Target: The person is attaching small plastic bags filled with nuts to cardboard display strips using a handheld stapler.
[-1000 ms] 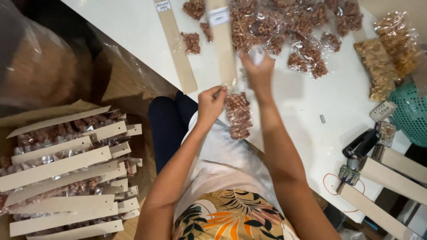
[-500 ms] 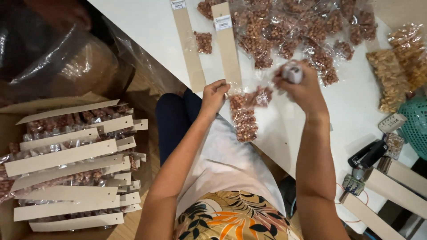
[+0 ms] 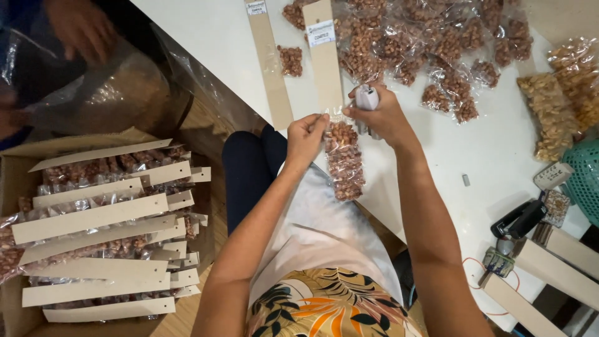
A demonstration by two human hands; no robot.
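Observation:
My left hand (image 3: 306,137) pinches the top of a clear bag of brown nuts (image 3: 343,159) against the lower end of a long tan card strip (image 3: 326,59) that lies on the white table (image 3: 206,37). My right hand (image 3: 384,115) grips a small white stapler (image 3: 367,100) right at the top of that bag. The bag hangs over the table's edge above my lap. A second tan card strip (image 3: 269,62) lies to the left with a small nut bag (image 3: 291,60) beside it.
A heap of filled nut bags (image 3: 430,43) covers the table's far side, with paler snack bags (image 3: 555,106) at the right. A cardboard box (image 3: 100,231) of finished strips stands on the floor at left. Another person's hand (image 3: 81,28) handles a large plastic bag. A black tool (image 3: 518,219) and a teal basket (image 3: 586,178) sit at right.
My right hand has come in from the right with the stapler to the top of the bag. My left hand holds the bag against the card strip's end.

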